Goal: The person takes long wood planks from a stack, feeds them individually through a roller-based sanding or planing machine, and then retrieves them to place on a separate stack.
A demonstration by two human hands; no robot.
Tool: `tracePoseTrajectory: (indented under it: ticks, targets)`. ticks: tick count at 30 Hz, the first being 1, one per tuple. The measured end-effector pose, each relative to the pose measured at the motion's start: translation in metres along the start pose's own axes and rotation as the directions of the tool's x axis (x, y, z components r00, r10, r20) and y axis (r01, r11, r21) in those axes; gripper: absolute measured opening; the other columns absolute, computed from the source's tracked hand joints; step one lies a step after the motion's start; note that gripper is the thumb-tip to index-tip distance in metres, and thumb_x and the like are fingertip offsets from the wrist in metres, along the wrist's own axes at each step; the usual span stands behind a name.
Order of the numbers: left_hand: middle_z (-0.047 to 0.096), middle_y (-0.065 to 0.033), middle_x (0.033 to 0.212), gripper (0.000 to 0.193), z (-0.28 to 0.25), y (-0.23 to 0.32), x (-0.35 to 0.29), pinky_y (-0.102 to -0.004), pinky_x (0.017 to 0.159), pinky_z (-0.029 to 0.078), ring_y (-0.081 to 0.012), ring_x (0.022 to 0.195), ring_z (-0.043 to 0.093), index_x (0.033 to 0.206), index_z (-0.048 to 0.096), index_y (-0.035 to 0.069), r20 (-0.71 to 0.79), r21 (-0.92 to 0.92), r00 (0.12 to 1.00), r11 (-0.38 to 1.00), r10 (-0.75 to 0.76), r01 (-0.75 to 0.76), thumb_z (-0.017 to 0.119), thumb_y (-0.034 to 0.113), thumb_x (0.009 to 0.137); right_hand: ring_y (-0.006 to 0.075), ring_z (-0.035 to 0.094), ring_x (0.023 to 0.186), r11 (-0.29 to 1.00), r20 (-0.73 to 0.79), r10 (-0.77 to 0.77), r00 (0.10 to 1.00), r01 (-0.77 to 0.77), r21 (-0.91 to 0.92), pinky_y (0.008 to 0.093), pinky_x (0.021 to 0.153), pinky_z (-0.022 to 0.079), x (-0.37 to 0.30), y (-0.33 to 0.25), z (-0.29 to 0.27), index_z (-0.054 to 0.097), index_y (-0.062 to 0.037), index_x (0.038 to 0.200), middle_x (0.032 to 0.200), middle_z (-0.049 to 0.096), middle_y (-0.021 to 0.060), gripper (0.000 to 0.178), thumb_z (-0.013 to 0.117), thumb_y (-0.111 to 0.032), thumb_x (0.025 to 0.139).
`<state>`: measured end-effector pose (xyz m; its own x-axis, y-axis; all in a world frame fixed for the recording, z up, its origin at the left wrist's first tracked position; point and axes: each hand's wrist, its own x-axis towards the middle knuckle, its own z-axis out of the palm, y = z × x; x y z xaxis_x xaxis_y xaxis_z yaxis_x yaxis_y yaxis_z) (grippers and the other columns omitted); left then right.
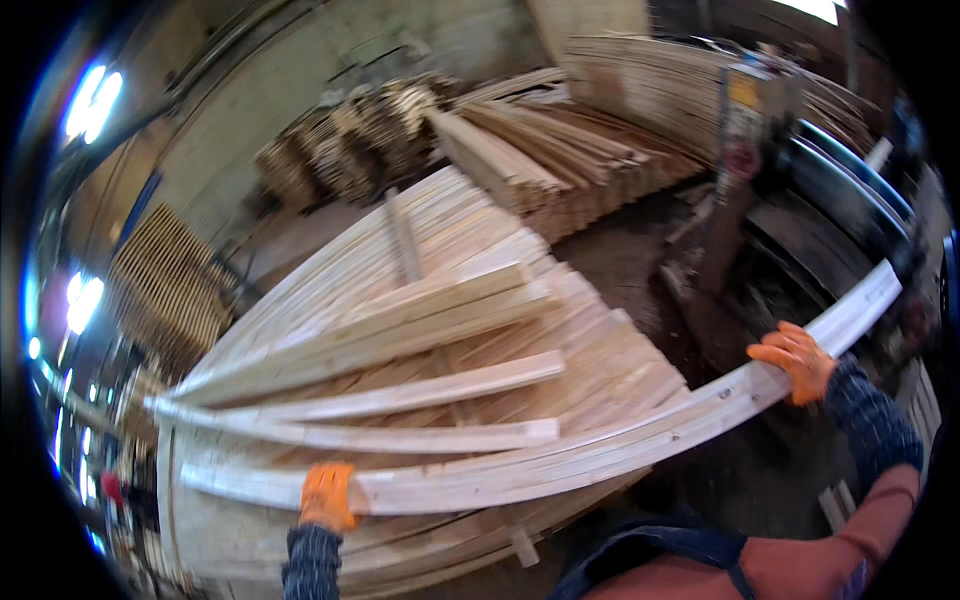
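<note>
A long pale wooden board point(560, 478) lies across in front of me, looking bent in this lens, with a few dark knots and a line along its length. Near its left end my left hand point(330, 496), in an orange glove, grips it from the near edge. My right hand point(797, 362), gloved alike, is closed round it towards the right end, which juts past the stack. Under the board's left part lies a broad stack of planks point(610, 360). Two loose narrow boards point(470, 380) rest on the stack just beyond it.
Thicker boards point(400, 335) and a cross stick point(404, 235) lie farther back on the stack. Behind stand more lumber piles point(560, 150) and a slatted stack point(170, 280) at left. A machine with a control box point(742, 120) stands at right, beside metal rails point(850, 180).
</note>
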<state>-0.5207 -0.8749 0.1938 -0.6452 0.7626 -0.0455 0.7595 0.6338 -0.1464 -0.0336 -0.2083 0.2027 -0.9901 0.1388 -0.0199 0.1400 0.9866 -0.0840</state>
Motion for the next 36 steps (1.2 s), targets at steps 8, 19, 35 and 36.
tracePoseTrajectory:
  ticks: [8, 19, 35, 36]
  targets:
    - [0.067, -0.0172, 0.115, 0.046, -0.041, 0.148, -0.064, -0.0523, 0.096, 0.050, -0.0388, 0.110, 0.062, 0.123, 0.065, 0.010, -0.020, 0.186, 0.999, 0.982, 0.043, -0.039, 0.073, 0.026, 0.080, 0.0306, 0.041, 0.149, 0.979, 0.117, 0.162, 0.980, -0.145, -0.143, 0.0459, 0.131, 0.020, -0.033, 0.101, 0.044, 0.043, -0.0272, 0.156, 0.153, 0.052, 0.0088, 0.109, 0.092, -0.006, 0.061]
    - [0.070, -0.0145, 0.108, 0.038, -0.015, 0.379, -0.096, -0.0487, 0.088, 0.055, -0.0355, 0.097, 0.067, 0.128, 0.065, 0.015, -0.068, 0.015, 0.996, 0.999, -0.050, 0.051, 0.065, 0.021, 0.090, 0.0322, 0.033, 0.156, 0.958, 0.082, 0.269, 0.960, -0.257, -0.128, 0.0479, 0.130, 0.025, -0.074, 0.213, 0.085, 0.043, -0.0223, 0.158, 0.163, 0.044, 0.0087, 0.117, 0.095, -0.013, 0.054]
    - [0.064, -0.0157, 0.134, 0.079, 0.089, 0.581, 0.046, -0.0493, 0.115, 0.038, -0.0327, 0.126, 0.058, 0.142, 0.057, 0.010, 0.052, -0.467, 0.998, 0.884, 0.022, 0.005, 0.081, 0.041, 0.073, 0.0277, 0.056, 0.137, 0.956, 0.309, -0.292, 0.905, 0.271, 0.108, 0.0552, 0.128, 0.021, -0.004, 0.085, 0.137, 0.043, -0.0302, 0.157, 0.146, 0.061, 0.0076, 0.112, 0.096, -0.027, 0.059]
    - [0.063, -0.0161, 0.140, 0.098, 0.074, 0.576, 0.052, -0.0495, 0.121, 0.033, -0.0327, 0.134, 0.054, 0.146, 0.055, 0.008, 0.077, -0.555, 0.996, 0.832, 0.042, 0.008, 0.089, 0.049, 0.064, 0.0291, 0.055, 0.138, 0.963, 0.324, -0.268, 0.907, 0.258, 0.073, 0.0544, 0.128, 0.019, -0.009, 0.100, 0.138, 0.043, -0.0312, 0.157, 0.146, 0.061, 0.0090, 0.110, 0.097, -0.029, 0.061]
